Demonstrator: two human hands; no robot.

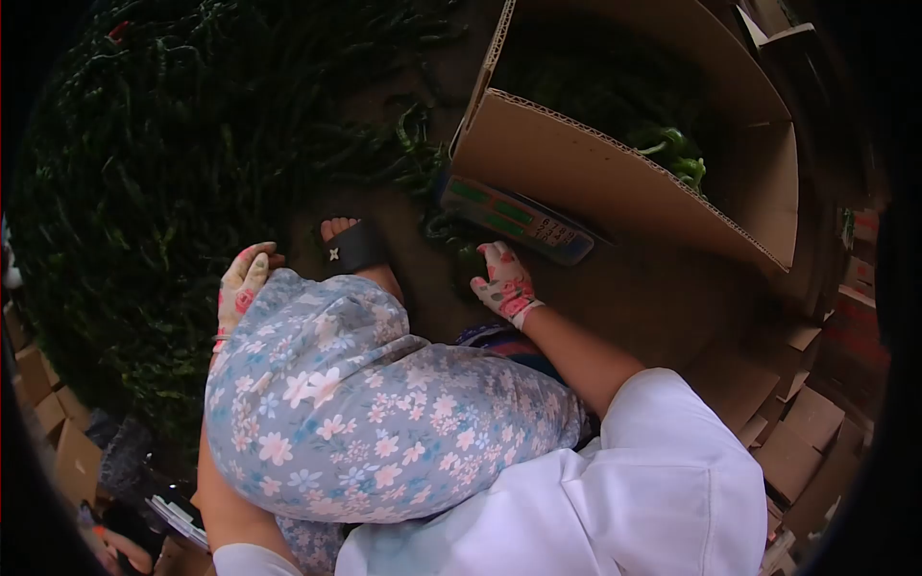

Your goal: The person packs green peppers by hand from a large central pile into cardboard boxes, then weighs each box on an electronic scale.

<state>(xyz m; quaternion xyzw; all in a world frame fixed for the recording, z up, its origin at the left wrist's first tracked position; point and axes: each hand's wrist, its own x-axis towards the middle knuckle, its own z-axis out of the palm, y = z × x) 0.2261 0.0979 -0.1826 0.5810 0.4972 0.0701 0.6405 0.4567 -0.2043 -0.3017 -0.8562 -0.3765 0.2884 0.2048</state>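
My left hand (242, 286), in a white glove with a red flower print, is beside my bent knee at the edge of the green chili pepper heap (144, 202). Its fingers are loosely extended, with nothing visible in them. In a matching glove, my right hand (504, 285) reaches down near the front of a digital scale (519, 219). Its thumb and fingers are apart, close to a few dark green peppers (467, 261) on the floor. An open cardboard box (595, 158) stands by the scale, with green peppers (677, 158) inside it.
My sandaled foot (357, 244) is between the heap and the scale. Stacked cardboard boxes (812, 422) line the right side. More cartons (72, 456) and another person's arm (125, 547) show at lower left.
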